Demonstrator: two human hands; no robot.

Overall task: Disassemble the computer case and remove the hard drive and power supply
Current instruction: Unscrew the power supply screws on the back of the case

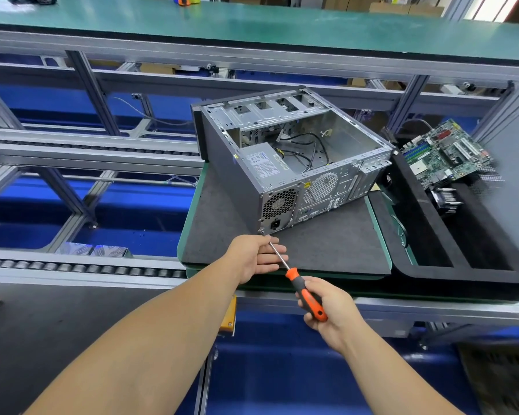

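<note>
At 6 o'clock of the case [294, 163], right hand [330, 313] grips screwdriver [300, 283] on a corner screw, left hand [256, 257] open, fingers steadying the shaft.

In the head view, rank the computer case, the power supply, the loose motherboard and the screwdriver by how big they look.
1. Computer case
2. Motherboard and power supply, too alike to separate; the board sits farther away and partly blurred.
3. Screwdriver, long but thin, and nearest the camera.
</note>
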